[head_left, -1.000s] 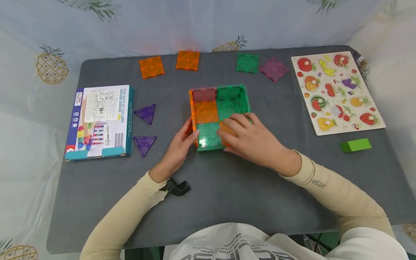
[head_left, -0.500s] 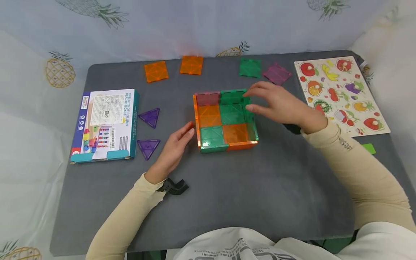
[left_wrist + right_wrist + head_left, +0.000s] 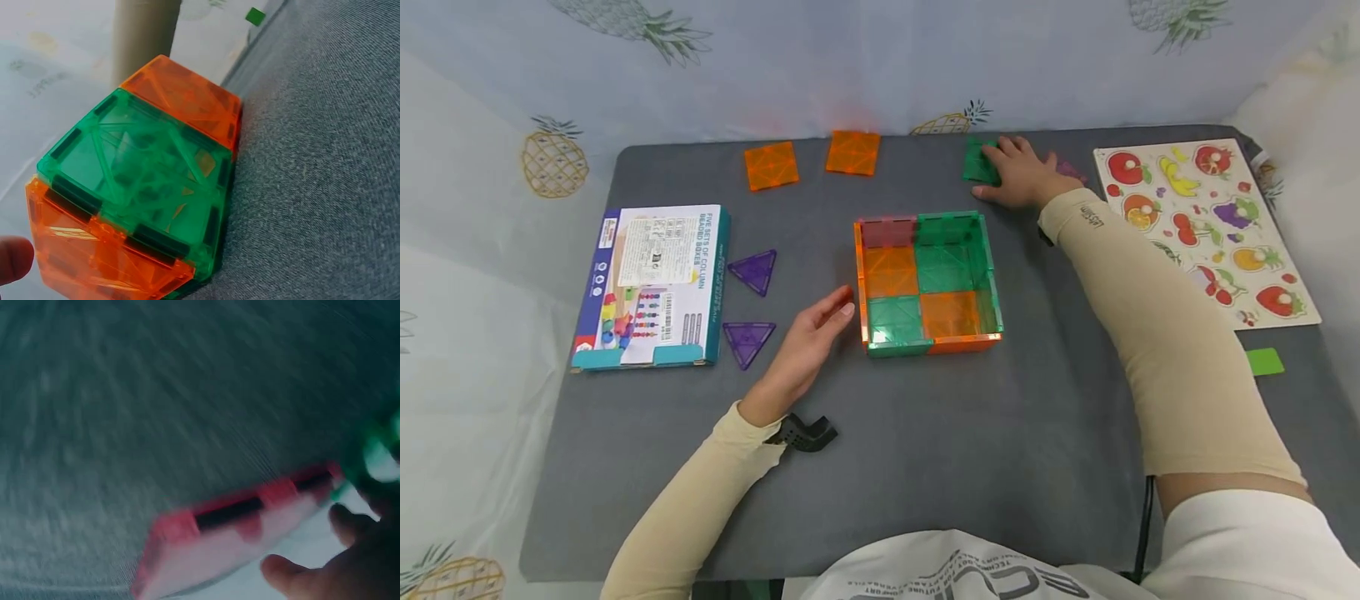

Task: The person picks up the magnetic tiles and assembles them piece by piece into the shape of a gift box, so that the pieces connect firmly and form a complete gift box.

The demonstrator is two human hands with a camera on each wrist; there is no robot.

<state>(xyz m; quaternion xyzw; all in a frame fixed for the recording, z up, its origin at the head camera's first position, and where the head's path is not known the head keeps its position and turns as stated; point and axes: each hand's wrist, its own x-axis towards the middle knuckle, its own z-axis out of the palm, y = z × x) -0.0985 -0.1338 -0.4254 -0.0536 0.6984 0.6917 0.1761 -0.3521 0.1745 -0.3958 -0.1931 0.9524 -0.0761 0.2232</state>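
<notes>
An open-topped box of see-through magnetic tiles, with green, orange and pinkish panels, stands mid-table. My left hand is just left of its orange side, fingers loosely extended and holding nothing; in the left wrist view one fingertip shows beside an orange panel. At the back of the table my right hand reaches over the right edge of a flat green square tile, thumb spread toward me. A purple-pink square tile is mostly hidden behind this hand; its edge shows blurred in the right wrist view.
Two orange square tiles lie at the back left. Two purple triangle tiles lie beside a boxed bead set. On the right are a fruit puzzle board, partly covered by my sleeve, and a green block.
My right hand has left the tile box and moved back and right to the green square tile. My left hand has drawn slightly away from the box's left side.
</notes>
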